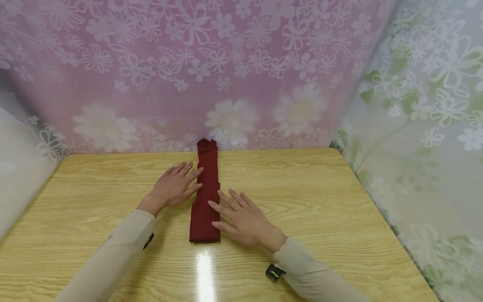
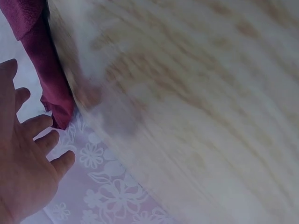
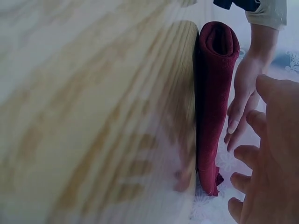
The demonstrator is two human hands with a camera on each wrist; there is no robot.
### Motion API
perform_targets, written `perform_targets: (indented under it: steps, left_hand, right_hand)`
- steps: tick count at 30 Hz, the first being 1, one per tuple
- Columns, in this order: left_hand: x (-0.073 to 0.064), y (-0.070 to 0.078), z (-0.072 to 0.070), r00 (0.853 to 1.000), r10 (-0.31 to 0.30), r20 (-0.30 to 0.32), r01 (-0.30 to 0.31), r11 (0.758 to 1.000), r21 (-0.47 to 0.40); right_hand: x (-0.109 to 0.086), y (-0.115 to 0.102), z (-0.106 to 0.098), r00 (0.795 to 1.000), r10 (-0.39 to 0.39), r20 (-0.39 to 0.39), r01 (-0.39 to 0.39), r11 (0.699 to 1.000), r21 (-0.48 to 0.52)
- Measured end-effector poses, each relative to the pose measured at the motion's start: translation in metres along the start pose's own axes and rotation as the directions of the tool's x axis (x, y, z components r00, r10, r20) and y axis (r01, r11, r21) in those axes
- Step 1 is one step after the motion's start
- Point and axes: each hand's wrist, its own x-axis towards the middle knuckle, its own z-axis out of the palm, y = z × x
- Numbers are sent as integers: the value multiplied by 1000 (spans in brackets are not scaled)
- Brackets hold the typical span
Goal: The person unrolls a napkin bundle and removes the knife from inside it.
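A dark red cloth [image 1: 207,209], rolled into a long narrow bundle, lies on the wooden table [image 1: 302,180] and points away from me. Its near end shows a spiral fold on the rolled cloth [image 3: 217,93] in the right wrist view; the far end looks ragged and reaches the table's back edge. Along the cloth's left side is my left hand [image 1: 173,184], fingers spread and fingertips at its edge. My right hand [image 1: 245,220] lies on the opposite side, nearer to me, with spread fingers and its fingertips at the cloth's right edge. Neither hand grips the cloth.
Behind the table hangs a pink curtain [image 1: 170,105] with white flowers. A pale curtain [image 1: 426,147] with green leaves runs down the right side, and white fabric [image 1: 22,167] stands at the left. Bright light reflects off the tabletop in front of the cloth.
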Motion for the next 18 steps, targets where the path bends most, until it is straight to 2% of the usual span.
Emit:
perform_targets:
  steps: [10, 18]
  left_hand:
    - [8, 6, 1, 999, 36, 4, -36, 999, 14]
    - [16, 10, 2, 999, 34, 38, -35, 999, 36]
  right_hand:
    - [1, -4, 4, 1000, -1, 18, 1, 1000, 8]
    - [0, -5, 3, 999, 1, 39, -2, 1000, 15]
